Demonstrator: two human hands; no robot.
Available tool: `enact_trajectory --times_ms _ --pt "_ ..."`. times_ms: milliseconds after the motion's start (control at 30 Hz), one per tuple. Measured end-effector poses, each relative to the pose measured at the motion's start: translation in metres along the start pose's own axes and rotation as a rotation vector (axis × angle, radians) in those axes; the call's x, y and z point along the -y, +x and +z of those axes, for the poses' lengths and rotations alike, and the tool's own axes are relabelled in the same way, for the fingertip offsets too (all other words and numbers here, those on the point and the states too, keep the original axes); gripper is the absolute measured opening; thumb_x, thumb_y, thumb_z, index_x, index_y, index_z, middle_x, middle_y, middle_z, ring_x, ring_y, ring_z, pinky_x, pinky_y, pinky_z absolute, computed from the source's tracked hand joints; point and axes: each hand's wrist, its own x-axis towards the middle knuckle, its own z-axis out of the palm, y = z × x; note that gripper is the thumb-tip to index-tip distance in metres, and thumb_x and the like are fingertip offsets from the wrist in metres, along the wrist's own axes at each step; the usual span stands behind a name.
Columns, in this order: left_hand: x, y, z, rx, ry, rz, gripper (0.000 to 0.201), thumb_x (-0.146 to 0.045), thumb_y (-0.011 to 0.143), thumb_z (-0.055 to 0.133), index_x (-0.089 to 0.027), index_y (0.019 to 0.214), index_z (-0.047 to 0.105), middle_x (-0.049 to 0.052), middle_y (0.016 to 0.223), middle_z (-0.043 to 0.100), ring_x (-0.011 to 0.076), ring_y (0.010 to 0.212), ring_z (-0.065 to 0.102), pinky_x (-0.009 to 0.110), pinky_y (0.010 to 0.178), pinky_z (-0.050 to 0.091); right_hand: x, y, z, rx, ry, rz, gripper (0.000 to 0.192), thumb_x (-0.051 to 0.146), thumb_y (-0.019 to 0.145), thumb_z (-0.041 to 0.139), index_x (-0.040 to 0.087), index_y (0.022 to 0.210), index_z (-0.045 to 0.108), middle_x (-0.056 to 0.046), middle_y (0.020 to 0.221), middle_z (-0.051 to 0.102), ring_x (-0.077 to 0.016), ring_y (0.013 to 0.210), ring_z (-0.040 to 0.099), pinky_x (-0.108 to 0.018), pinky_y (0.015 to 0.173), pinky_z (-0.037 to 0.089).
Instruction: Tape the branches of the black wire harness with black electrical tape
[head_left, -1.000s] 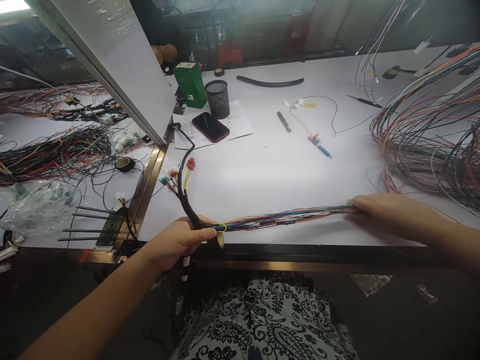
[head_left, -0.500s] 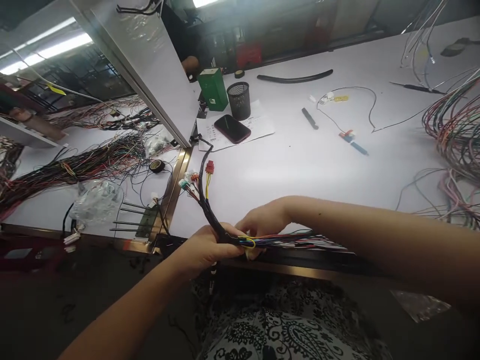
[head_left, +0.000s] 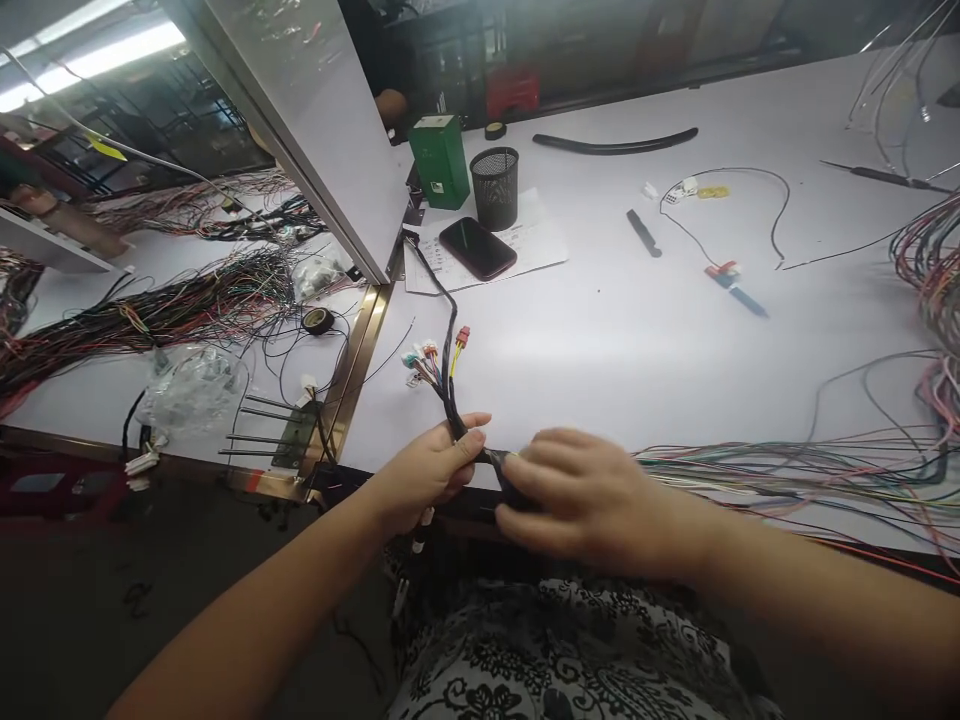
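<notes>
My left hand (head_left: 427,468) is closed around a wiring harness (head_left: 451,395) wrapped in black tape, near the table's front edge. From the harness, short branches end in a red connector (head_left: 463,337) and a cluster of white, orange and teal connectors (head_left: 420,358). Just to the right, my right hand (head_left: 589,490), smeared by motion, has its fingers curled over black tape (head_left: 512,484) at the wrapped end. Whether that is a roll or only a strip is partly hidden. Loose coloured wires (head_left: 720,465) run rightward from behind this hand along the front edge.
Behind lie a phone (head_left: 478,248) on paper, a mesh cup (head_left: 495,190), a green box (head_left: 439,162) and a black tube (head_left: 615,142). Left, past a metal strip (head_left: 352,385), are wire bundles (head_left: 150,310), a plastic bag (head_left: 196,390) and a pronged fixture (head_left: 289,435). A person's hand (head_left: 391,105) shows behind the panel.
My right hand has come from behind the wires to over them, palm down. The yellow loop by my left thumb is now out of sight. The view has shifted slightly left.
</notes>
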Motion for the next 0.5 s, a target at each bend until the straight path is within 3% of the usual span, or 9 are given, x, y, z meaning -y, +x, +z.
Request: enact_trajectory --times_ms 67,133,233,300,367,400,467,500 --pt "-0.002 0.000 0.001 -0.007 -0.013 -0.011 0.060 -0.053 0.089 0.049 -0.019 0.138 0.036 -0.010 0.057 0.022 0.0064 0.046 0.015 0.019 0.041 0.010 0.012 -0.010 0.007 -0.027 0.013 -0.018 0.029 0.017 0.091 0.046 0.026 0.115 0.058 -0.007 0.110 0.063 -0.0185 0.089 0.055 -0.040 0.088 0.042" --pt "-0.004 -0.002 0.003 -0.001 -0.003 -0.014 0.058 -0.053 0.089 0.048 -0.019 0.135 0.039 -0.010 0.057 0.022 0.0065 0.046 0.015 0.018 0.041 0.011 0.015 -0.016 0.011 -0.063 0.093 0.053 0.035 0.015 0.090 0.047 0.026 0.122 0.054 -0.007 0.119 0.060 -0.0193 0.102 0.054 -0.042 0.097 0.039" --pt "-0.009 -0.006 0.004 -0.009 0.091 -0.006 0.058 -0.057 0.089 0.044 -0.019 0.133 0.041 -0.009 0.057 0.025 0.0070 0.045 0.022 0.018 0.042 0.017 0.007 -0.013 0.006 -0.094 0.288 0.378 0.041 0.022 0.091 0.048 0.025 0.132 0.046 -0.009 0.126 0.057 -0.0210 0.113 0.050 -0.039 0.096 0.041" --pt "-0.011 -0.009 0.001 -0.053 0.276 0.006 0.058 -0.059 0.090 0.039 -0.020 0.134 0.040 -0.006 0.059 0.035 0.0094 0.048 0.034 0.020 0.045 0.027 -0.001 -0.005 0.001 0.030 0.448 0.602 0.038 0.031 0.092 0.047 0.023 0.130 0.050 -0.010 0.123 0.060 -0.0220 0.106 0.056 -0.036 0.086 0.047" --pt "-0.013 -0.012 -0.003 -0.199 0.616 0.090 0.057 -0.060 0.089 0.039 -0.020 0.128 0.046 0.000 0.068 0.050 0.0156 0.061 0.048 0.027 0.056 0.039 -0.009 0.001 0.000 0.204 0.596 0.678 0.031 0.036 0.093 0.044 0.024 0.117 0.060 -0.006 0.110 0.067 -0.0205 0.092 0.062 -0.033 0.076 0.048" --pt "-0.013 -0.015 -0.005 -0.337 0.818 0.180 0.055 -0.060 0.088 0.041 -0.018 0.122 0.051 0.004 0.077 0.055 0.0202 0.073 0.053 0.032 0.065 0.043 -0.011 0.003 0.000 0.247 0.644 0.680 0.028 0.036 0.094 0.042 0.025 0.108 0.064 -0.004 0.103 0.070 -0.0193 0.087 0.063 -0.032 0.073 0.047" --pt "-0.015 -0.019 -0.006 -0.636 1.167 0.436 0.047 -0.056 0.086 0.049 -0.015 0.106 0.058 0.012 0.096 0.058 0.0284 0.097 0.052 0.043 0.084 0.042 -0.015 0.005 0.003 0.247 0.676 0.693 0.027 0.035 0.093 0.042 0.025 0.098 0.067 -0.003 0.096 0.070 -0.0180 0.083 0.062 -0.030 0.070 0.044" --pt "-0.016 -0.020 -0.004 -0.707 1.286 0.568 0.042 -0.052 0.086 0.051 -0.014 0.102 0.059 0.014 0.104 0.057 0.0302 0.105 0.049 0.046 0.091 0.038 -0.016 0.005 0.005 0.231 0.671 0.706 0.026 0.035 0.093 0.043 0.024 0.096 0.067 -0.003 0.094 0.070 -0.0179 0.082 0.061 -0.030 0.069 0.043"
